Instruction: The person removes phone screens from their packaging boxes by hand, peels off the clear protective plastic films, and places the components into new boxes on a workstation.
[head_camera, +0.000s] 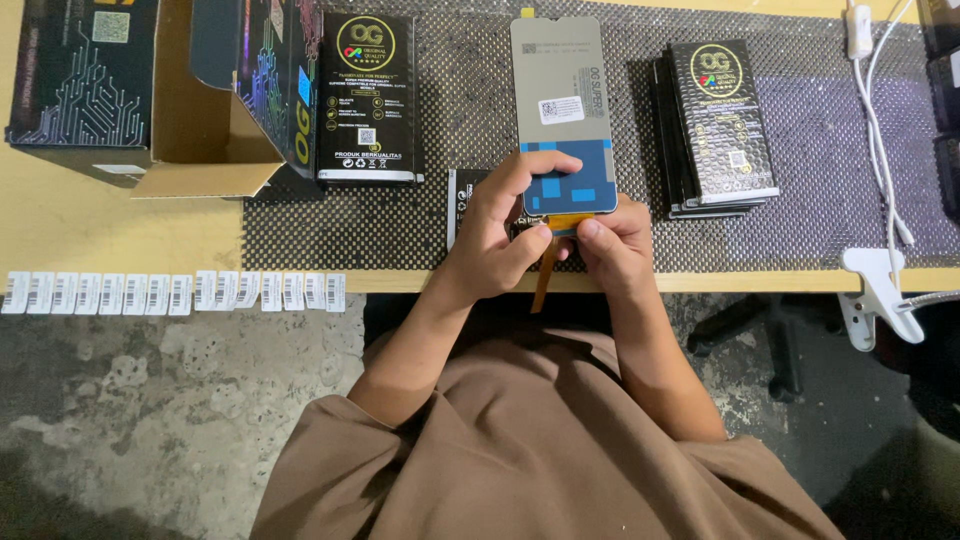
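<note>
A pale wooden table (90, 240) carries a black perforated rubber mat (450, 90) across its middle. At ten o'clock on the bare wood sits an open black printed cardboard box (90, 75), and along its near edge at nine o'clock hangs a row of white barcode stickers (170, 293). On the mat, a flat black carton (366, 95) lies at eleven o'clock and a stack of flat black cartons (715, 125) at two o'clock.
</note>
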